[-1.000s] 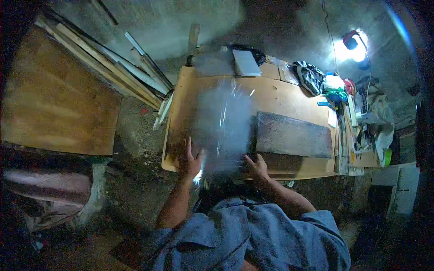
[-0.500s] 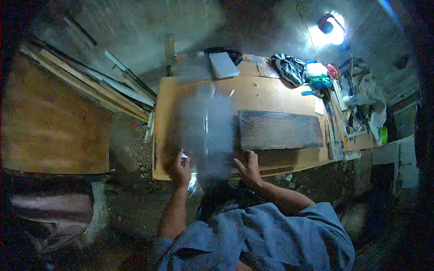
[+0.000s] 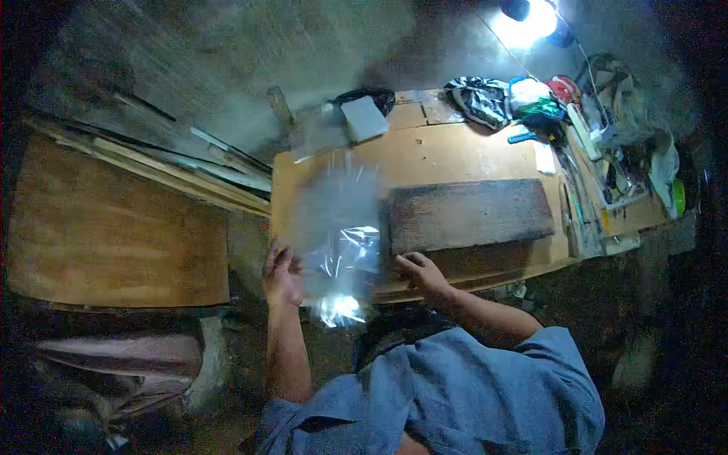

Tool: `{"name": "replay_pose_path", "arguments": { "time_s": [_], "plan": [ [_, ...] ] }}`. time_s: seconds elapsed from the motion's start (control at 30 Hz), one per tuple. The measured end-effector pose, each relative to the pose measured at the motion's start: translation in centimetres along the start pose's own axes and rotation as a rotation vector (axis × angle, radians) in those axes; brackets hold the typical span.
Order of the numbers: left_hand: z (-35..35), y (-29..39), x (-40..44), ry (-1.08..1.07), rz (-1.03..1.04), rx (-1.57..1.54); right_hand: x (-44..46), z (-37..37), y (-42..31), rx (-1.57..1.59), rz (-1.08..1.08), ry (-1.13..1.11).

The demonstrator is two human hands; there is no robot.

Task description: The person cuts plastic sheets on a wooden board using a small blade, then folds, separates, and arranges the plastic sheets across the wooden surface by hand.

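Note:
A clear plastic sheet or bag (image 3: pixel 337 227), blurred and glinting with reflections, lies over the left part of the wooden table (image 3: pixel 455 155). Its lower end hangs past the near edge. By its left side is my left hand (image 3: pixel 283 277), fingers raised and apart, with nothing visible in them. My right hand (image 3: pixel 425 277) is at the near edge of the table, just right of the plastic, its fingers loosely bent and thumb apart. Beyond that hand lies a dark, rough wooden board (image 3: pixel 472 214), flat on the table.
A pale flat block (image 3: pixel 364 119) sits at the back. Striped plastic bags (image 3: pixel 480 102), a blue-handled tool (image 3: pixel 522 138) and a tray of tools (image 3: pixel 626 186) are to the right. Timber strips (image 3: pixel 171 171) and a large brown panel (image 3: pixel 121 227) stand left. A bright lamp (image 3: pixel 525 26) shines above.
The view has shifted slightly. My left hand has opened and moved a little left of the plastic. The plastic's near part shows brighter glints, and my right hand stays near the table edge.

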State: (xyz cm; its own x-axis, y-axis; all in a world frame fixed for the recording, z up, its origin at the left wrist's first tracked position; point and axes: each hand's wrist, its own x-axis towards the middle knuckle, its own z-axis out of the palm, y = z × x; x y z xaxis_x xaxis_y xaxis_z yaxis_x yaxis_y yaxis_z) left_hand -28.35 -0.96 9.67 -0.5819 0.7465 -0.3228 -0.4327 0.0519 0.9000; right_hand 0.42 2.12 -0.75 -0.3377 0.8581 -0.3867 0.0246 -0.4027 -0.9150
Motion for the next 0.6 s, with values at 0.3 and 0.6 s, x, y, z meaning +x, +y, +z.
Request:
{"name": "replay_pose_path", "arguments": {
  "time_s": [0.3, 0.6],
  "plan": [
    [2.4, 0.9, -4.4, -0.111, -0.025, -0.099, -0.2, -0.8, -9.3, 0.788, 0.546, -0.512],
    [5.6, -1.3, -2.8, -0.332, 0.007, 0.012, 4.5, -5.1, -12.6, 0.411, 0.043, -0.408]
  ]
}}
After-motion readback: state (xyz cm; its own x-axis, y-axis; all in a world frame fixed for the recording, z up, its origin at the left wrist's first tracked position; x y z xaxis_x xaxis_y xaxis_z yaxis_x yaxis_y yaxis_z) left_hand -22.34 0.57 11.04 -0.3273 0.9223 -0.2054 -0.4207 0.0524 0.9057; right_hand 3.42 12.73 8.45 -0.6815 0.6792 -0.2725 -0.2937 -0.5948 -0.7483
